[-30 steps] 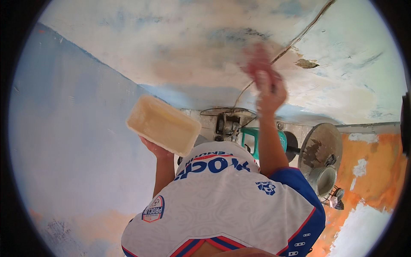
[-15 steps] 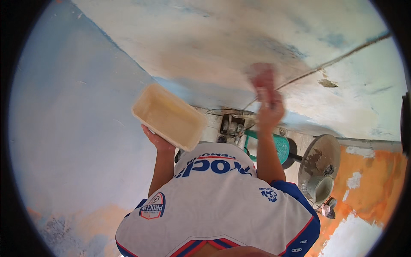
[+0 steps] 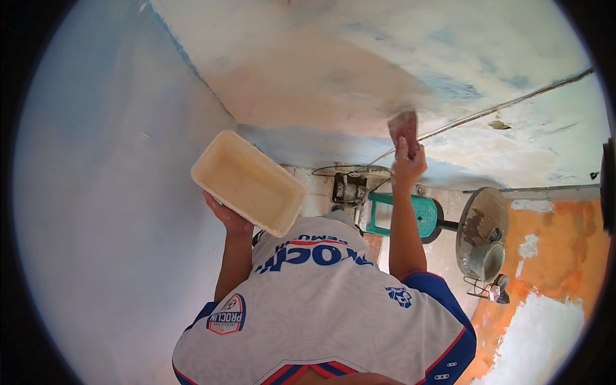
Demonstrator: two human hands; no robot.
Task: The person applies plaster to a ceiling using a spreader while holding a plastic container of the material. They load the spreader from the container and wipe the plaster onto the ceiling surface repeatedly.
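Note:
My left hand [image 3: 229,215] is closed on the edge of a cream rectangular plastic tub [image 3: 250,184], which it carries tilted in front of my chest. Pale residue coats the tub's inside. Out ahead and to the right, my right hand [image 3: 409,168] grips a dark red flat scraper [image 3: 403,131] between thumb and fingers, its broad end pointing up at the wall [image 3: 321,83]. Whether the blade touches that surface I cannot tell. The wall is smeared in whitish, tan and bluish patches.
A cable [image 3: 507,102] runs across the wall. Below stand a green plastic stool [image 3: 423,217], a small machine with wires [image 3: 350,190], and a round table [image 3: 471,221] bearing a grey pot [image 3: 486,260]. An orange wall [image 3: 558,237] with white patches is at the right, a pale blue wall [image 3: 115,192] at the left.
The scraper, blurred before, has come down a little and slightly right with my right hand. My view has shifted, and the tub sits slightly farther left.

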